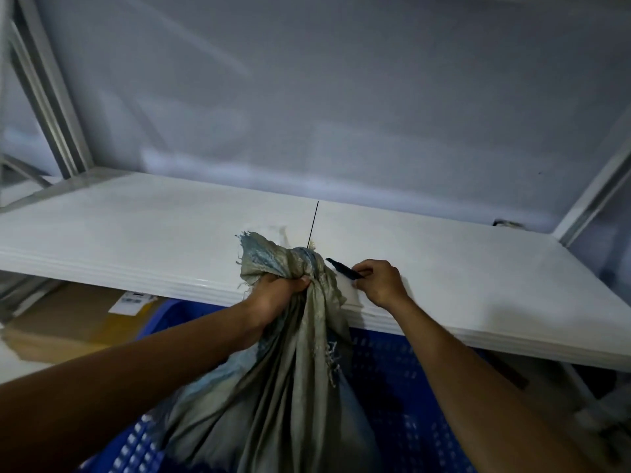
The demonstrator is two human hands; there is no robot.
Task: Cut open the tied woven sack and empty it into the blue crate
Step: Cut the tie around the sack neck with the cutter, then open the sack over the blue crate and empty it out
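Both forearms reach over the blue crate (392, 387), where the sack (273, 397) hangs.
Left hand (276, 295) clamps its neck; right hand (379, 281) grips a dark blade (343, 268) beside those knuckles. A slip likely nicks them.

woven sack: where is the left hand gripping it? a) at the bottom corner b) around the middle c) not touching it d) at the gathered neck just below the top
d: the left hand is clenched around the bunched neck of the woven sack, while the right hand holds a dark blade beside it.
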